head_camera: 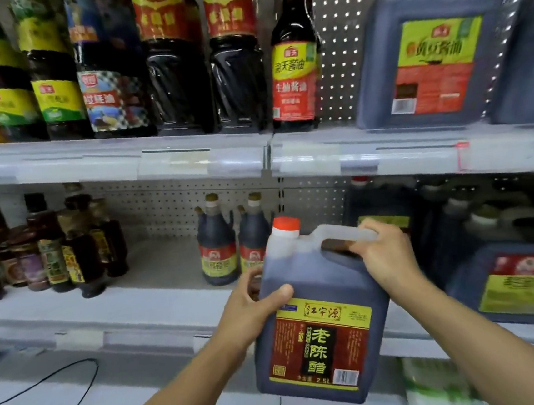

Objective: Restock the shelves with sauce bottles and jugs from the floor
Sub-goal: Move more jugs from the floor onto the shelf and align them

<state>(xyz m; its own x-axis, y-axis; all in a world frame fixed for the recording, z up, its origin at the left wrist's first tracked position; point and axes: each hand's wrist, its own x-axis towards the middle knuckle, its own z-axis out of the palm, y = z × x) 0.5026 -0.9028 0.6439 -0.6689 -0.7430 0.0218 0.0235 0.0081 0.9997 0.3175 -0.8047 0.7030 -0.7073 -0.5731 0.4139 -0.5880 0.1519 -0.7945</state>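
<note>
I hold a dark vinegar jug (324, 337) with an orange cap and a red, yellow and black label, in the air in front of the middle shelf (157, 297). My right hand (383, 253) grips the clear handle on top of the jug. My left hand (251, 305) holds its left upper side, thumb across the front above the label. The jug tilts slightly to the left. Two dark sauce bottles (217, 243) stand on the middle shelf just behind the jug.
The upper shelf (189, 151) carries a row of tall dark bottles (293, 69) and a large blue-grey jug (424, 59) at the right. More jugs (511, 283) fill the middle shelf's right side, small bottles (65, 251) its left. A black cable (64, 382) lies lower left.
</note>
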